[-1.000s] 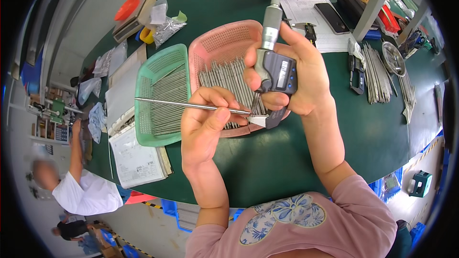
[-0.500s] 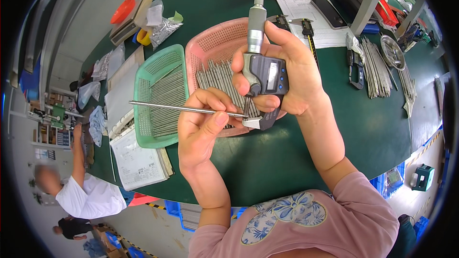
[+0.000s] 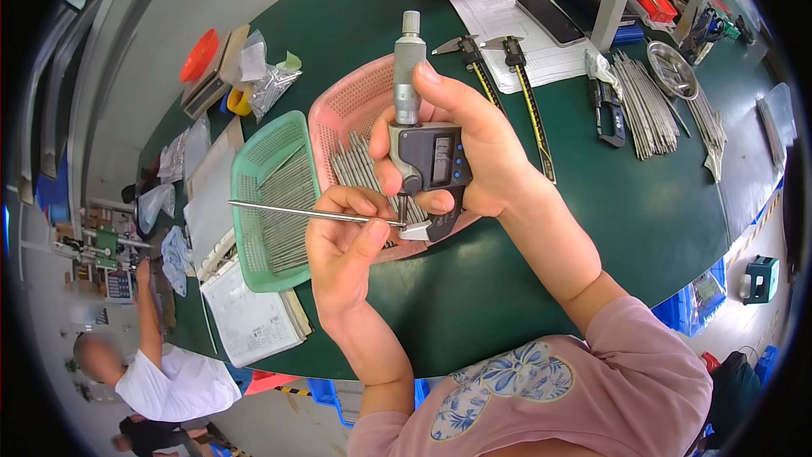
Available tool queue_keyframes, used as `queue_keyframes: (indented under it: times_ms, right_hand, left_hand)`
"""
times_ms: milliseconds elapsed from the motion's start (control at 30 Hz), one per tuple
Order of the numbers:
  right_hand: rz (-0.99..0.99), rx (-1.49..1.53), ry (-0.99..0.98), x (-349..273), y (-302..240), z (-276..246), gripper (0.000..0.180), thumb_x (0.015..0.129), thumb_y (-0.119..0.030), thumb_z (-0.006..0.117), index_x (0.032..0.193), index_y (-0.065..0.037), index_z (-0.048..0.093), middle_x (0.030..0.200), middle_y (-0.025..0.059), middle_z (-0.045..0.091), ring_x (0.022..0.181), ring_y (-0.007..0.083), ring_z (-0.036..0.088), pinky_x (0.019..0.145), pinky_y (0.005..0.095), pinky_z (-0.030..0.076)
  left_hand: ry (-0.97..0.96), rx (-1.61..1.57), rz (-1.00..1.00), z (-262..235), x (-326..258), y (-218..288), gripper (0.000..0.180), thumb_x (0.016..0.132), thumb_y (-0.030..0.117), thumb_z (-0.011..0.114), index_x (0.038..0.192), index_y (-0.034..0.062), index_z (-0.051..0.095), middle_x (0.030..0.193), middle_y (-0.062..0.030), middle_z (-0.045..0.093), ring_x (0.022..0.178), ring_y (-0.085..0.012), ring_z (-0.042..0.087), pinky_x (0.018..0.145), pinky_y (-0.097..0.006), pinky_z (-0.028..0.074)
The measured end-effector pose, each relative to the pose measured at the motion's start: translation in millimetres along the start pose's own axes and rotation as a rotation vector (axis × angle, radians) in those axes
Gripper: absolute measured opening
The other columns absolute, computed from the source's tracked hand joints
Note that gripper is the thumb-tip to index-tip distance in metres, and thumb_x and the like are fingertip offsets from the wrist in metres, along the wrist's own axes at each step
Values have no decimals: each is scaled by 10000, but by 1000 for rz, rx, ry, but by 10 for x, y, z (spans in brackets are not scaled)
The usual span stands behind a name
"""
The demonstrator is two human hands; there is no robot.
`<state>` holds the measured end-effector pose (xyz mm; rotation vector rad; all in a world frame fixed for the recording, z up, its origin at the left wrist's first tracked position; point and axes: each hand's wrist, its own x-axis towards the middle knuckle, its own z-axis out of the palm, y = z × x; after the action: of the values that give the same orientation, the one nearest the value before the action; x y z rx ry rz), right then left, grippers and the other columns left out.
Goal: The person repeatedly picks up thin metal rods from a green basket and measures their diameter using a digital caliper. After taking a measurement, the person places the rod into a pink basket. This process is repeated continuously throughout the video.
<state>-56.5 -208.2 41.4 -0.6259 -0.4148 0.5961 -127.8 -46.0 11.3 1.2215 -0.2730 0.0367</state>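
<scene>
My left hand (image 3: 345, 245) pinches a thin steel rod (image 3: 288, 211) near its right end, the rod pointing out to the left. That end sits in the jaw of a digital micrometer (image 3: 430, 152), between spindle and anvil. Wrapped round the micrometer's frame is my right hand (image 3: 482, 148), its thumb up by the grey thimble. Behind both hands stands a pink perforated basket (image 3: 334, 110) with many similar rods in it, partly hidden. A green basket (image 3: 243, 237), also filled with thin rods, is at its left.
Two digital calipers (image 3: 518, 63) and a phone (image 3: 550, 19) lie on or by papers at the back. Loose rods (image 3: 643, 106) are bundled at the right. Left of the green basket are documents (image 3: 249, 313). A co-worker (image 3: 178, 381) is at the far left.
The view has shifted, so hands, micrometer and baskets appear lower and further left. The rod end stays in the micrometer's jaw, both hands keeping their grip.
</scene>
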Motion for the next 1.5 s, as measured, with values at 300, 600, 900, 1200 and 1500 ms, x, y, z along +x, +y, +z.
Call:
queue_keyframes:
  times_ms: [300,600,900,1200,1500]
  right_hand:
    - [-4,-44,47,11,45,-5,646,886,-549,244,827,17,548,605,141,555,334,109,386,286,192,307]
    - [141,192,21,14,-15,3,616,885,-513,252,853,32,537,621,166,544,317,128,362,268,196,296]
    - [96,111,10,20,13,1,610,871,-527,316,825,34,551,614,169,557,329,129,402,271,191,308]
    - [25,-11,19,5,-2,-32,589,857,-524,372,787,28,563,605,156,568,327,125,418,273,194,318]
    - [54,48,-11,3,6,-39,591,881,-510,316,842,35,540,629,161,570,323,132,423,281,194,325]
  left_hand:
    - [28,0,-36,15,3,6,188,775,19,612,859,17,444,822,-113,550,702,-142,551,649,-256,481]
    - [-68,-62,0,-16,3,31,200,759,-11,617,844,18,438,868,-134,544,790,-154,557,720,-284,495]
    - [-83,-24,19,-28,6,24,211,748,-7,626,853,20,444,882,-129,539,800,-145,545,739,-280,482]
    - [-38,38,-34,2,8,3,215,738,-10,625,871,13,457,841,-105,549,743,-132,536,664,-247,453]
    - [2,16,-40,15,6,1,200,737,-5,611,858,15,452,826,-103,545,716,-127,530,648,-240,445]
